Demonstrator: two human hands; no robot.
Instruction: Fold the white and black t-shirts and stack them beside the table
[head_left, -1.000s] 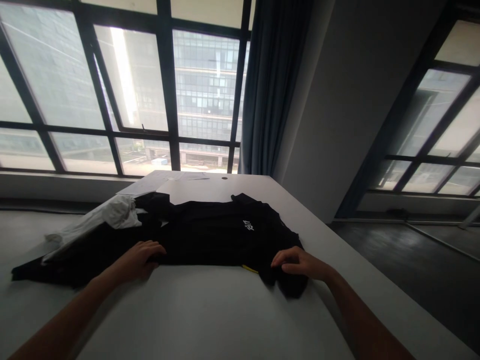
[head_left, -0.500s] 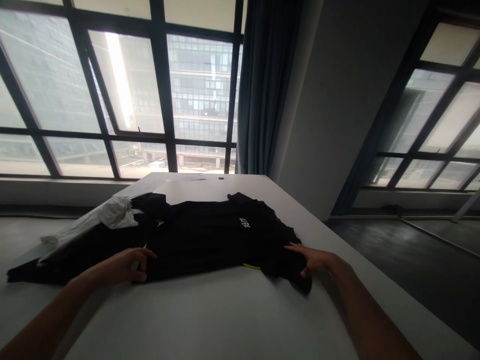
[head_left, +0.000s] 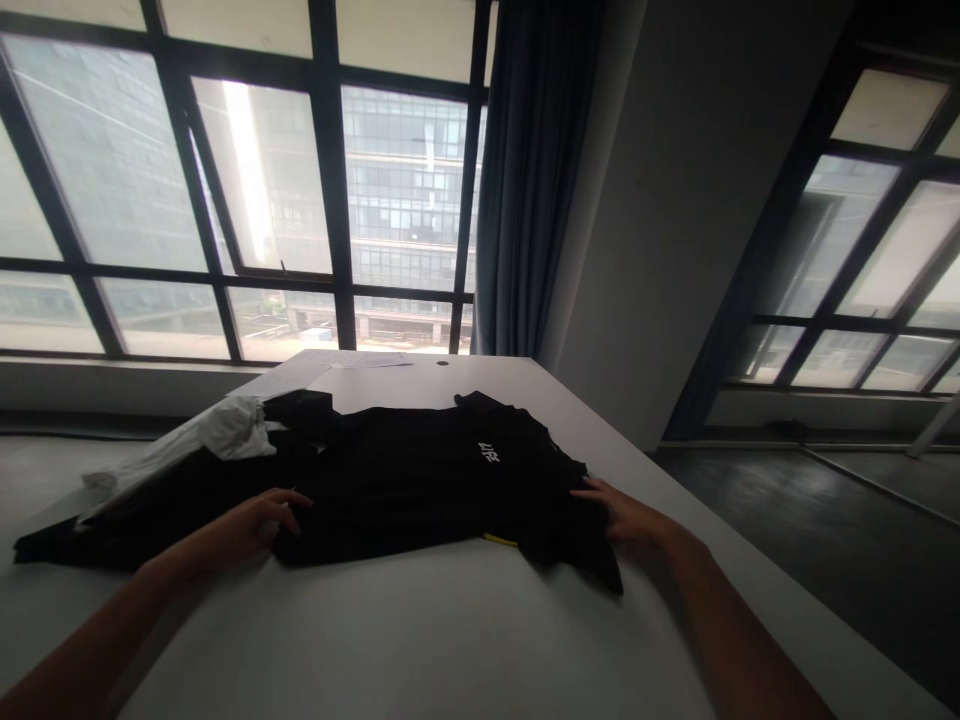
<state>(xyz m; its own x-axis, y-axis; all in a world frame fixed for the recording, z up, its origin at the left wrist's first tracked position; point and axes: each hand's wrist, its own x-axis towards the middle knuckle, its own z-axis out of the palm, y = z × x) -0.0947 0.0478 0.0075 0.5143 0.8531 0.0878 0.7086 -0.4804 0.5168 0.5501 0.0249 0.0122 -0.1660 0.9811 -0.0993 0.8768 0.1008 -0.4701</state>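
A black T-shirt (head_left: 420,480) with small white lettering on its chest lies spread sideways on the white table (head_left: 420,630). At its hem end, on the left, my left hand (head_left: 266,515) touches the fabric with thumb and fingers apart. My right hand (head_left: 622,512) rests at the collar and sleeve end, its fingers stretched out on the cloth; part of its thumb is hidden. A yellow strip (head_left: 501,540) shows along the shirt's near edge. The near sleeve (head_left: 592,555) hangs out toward me, lying flat and pointed.
Left of the shirt lies a pile of dark clothes (head_left: 172,500) with a crumpled white garment (head_left: 236,428) on top. Papers (head_left: 285,378) lie at the table's far left. Beyond stand windows, a blue curtain (head_left: 517,200) and a wall pillar (head_left: 645,230).
My left hand's fingers have loosened from a closer curl at the hem. My right hand has shifted slightly up, and the near sleeve lies flatter, its corner showing more.
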